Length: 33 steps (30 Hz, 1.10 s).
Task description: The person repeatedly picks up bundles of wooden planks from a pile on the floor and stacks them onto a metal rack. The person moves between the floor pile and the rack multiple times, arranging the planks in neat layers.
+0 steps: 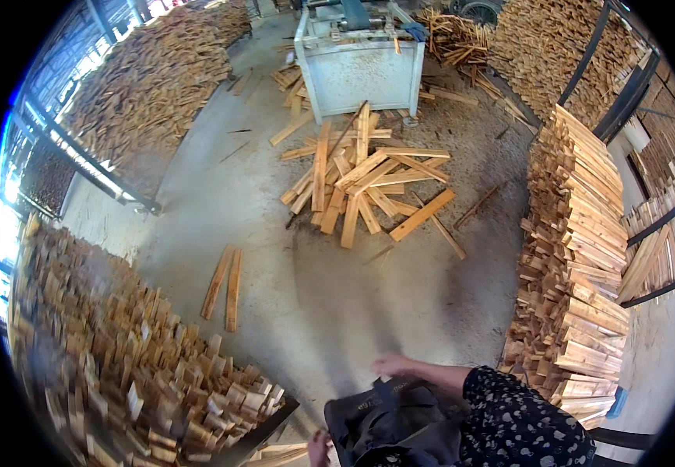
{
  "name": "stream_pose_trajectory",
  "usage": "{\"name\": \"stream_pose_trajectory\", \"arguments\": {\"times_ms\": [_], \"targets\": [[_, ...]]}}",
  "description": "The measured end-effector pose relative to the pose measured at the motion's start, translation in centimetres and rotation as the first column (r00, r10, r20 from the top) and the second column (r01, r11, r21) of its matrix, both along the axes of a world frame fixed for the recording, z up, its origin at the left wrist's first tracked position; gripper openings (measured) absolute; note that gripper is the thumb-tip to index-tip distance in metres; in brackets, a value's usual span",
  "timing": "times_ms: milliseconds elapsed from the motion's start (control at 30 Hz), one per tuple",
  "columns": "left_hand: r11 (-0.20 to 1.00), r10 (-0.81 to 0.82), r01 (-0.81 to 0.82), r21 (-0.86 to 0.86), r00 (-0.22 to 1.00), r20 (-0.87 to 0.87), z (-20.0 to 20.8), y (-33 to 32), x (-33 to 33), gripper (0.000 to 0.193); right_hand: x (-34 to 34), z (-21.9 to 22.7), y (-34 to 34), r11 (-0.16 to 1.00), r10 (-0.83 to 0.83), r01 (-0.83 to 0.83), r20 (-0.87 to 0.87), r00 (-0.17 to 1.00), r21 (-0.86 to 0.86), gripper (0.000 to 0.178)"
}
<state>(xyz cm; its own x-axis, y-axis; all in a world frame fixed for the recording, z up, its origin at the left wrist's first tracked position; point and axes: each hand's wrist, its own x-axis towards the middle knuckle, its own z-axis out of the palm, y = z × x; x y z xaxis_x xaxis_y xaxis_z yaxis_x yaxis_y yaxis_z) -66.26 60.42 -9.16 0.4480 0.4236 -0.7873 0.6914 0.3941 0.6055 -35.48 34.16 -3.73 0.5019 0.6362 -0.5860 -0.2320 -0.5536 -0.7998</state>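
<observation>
My right hand (392, 364) reaches across in front of my body, just past the upper edge of a dark cloth bag or apron (396, 420) with a strap. It is smeared by motion, and its fingers cannot be made out. Low in the view, my left hand (319, 449) hangs beside the dark cloth, partly cut off by the lower edge. No thing shows in either hand. Ahead on the floor lies a loose heap of wooden slats (365, 175), with a pair of slats (232, 289) apart from it at the left.
A pale blue machine (365, 78) stands behind the heap. Stacked slats (579, 265) rise close on my right. A big pile of short wood pieces (143, 366) fills the near left, beside a dark metal edge (263, 436). More wood piles (158, 86) lie farther back.
</observation>
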Motion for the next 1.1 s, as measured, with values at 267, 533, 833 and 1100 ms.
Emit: {"name": "stream_pose_trajectory", "arguments": {"times_ms": [267, 533, 833, 1100], "targets": [[0.918, -0.362, 0.355, 0.178, 0.932, 0.010, 7.9, 2.1, 33.2, 0.024, 17.4, -1.7, -10.0, 0.777, -0.624, 0.599, -0.113, 0.773, -0.194, 0.036], [0.537, -0.803, 0.715, 0.448, 0.596, 0.012, 4.8, -2.7, 64.6, 0.028, 27.3, -6.7, -13.3, 0.529, -0.837, 0.807, -0.002, 0.547, -0.262, 0.046], [0.329, -0.867, 0.791, 0.516, 0.470, -0.168, -0.9, -6.7, 85.1, 0.028, 39.2, -20.5, -18.9, 0.404, -0.845, 0.760, 0.109, 0.523, -0.510, 0.065], [-0.016, -0.910, 0.795, 0.607, 0.240, -0.339, -15.0, -15.1, 99.5, 0.089, 43.7, -42.1, -21.1, 0.059, -0.865, 0.822, 0.382, 0.325, -0.566, 0.098]]}}
